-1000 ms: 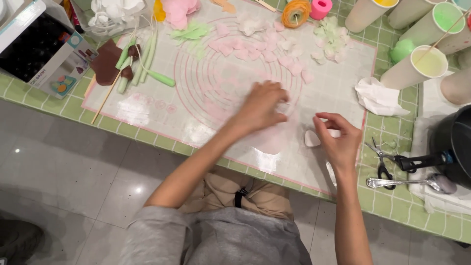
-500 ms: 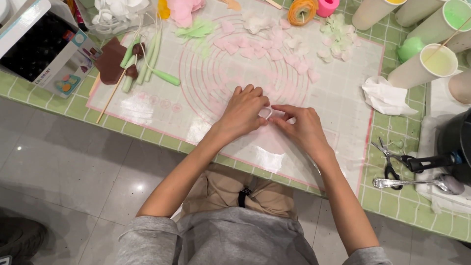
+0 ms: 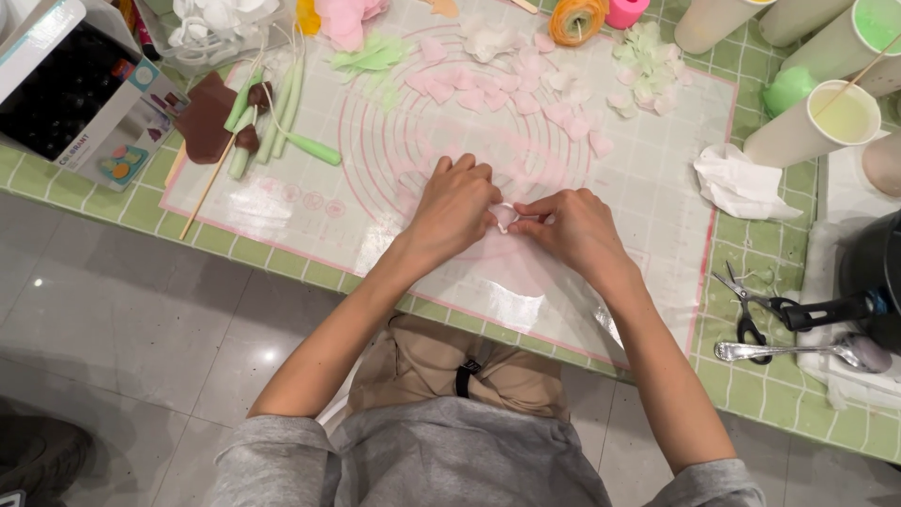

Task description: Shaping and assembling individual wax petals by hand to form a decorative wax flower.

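Head view, only one: left hand [image 3: 455, 207] and right hand [image 3: 572, 228] meet at mat centre, fingertips of both pinched together on one small pale pink-white soft petal piece [image 3: 506, 217], held between the two hands just above the translucent silicone work mat with pink rings and pink border [image 3: 657, 202]. Counts: two hands, one held piece; a loose arc of thin pink petal cutouts [image 3: 526, 89] near the far edge of the mat, exact count unclear, well over ten; one cluster of pale green-white petals [image 3: 648, 61]; four or so green rolled stems [image 3: 282, 108] at the left of the mat, beside one brown flat slab [image 3: 202, 117] and one thin wooden stick [image 3: 211, 183]. One crumpled white tissue [image 3: 741, 183] at the mat's right edge. One paper cup with pale yellow liquid and a stick in it [image 3: 817, 127], other cups behind it partly cut off. One pair of black-handled scissors [image 3: 746, 305] and one metal spoon [image 3: 788, 350] off the mat on the right. One open cardboard box with dark inside [image 3: 70, 94] far left. Orange thread spool [image 3: 574, 17], pink spool [image 3: 626, 11] at the top edge. Surface: green tiled counter with white grout [image 3: 751, 253]. Room: glossy grey tile floor [image 3: 122, 329] below, person seated, grey sleeves, tan trousers.
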